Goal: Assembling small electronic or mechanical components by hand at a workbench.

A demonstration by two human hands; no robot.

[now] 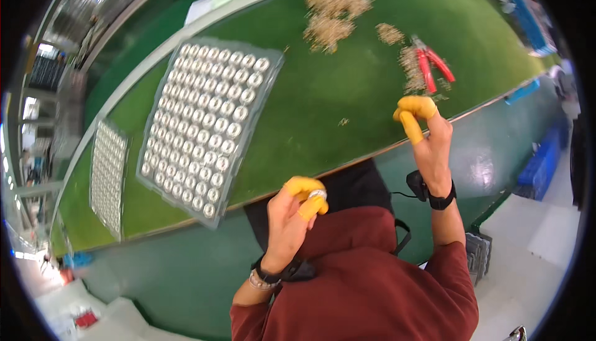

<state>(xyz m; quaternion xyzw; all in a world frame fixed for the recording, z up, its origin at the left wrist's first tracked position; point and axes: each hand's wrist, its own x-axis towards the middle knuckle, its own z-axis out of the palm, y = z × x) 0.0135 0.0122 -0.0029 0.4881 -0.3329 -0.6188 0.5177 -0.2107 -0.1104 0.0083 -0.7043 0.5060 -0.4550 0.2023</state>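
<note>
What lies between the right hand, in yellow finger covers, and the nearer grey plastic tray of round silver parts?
In the head view, a small scatter of tiny tan pieces lies on the green tabletop between right hand and tray.

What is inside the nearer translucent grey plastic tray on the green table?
The tray holds rows of round, silvery parts. What sits beneath them is covered and cannot be seen.

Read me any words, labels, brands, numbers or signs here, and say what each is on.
No text can be read.
Round part in the left hand: too small to tell.
Parts in the large tray: too small to tell.
Pliers: no legible lettering.
</note>
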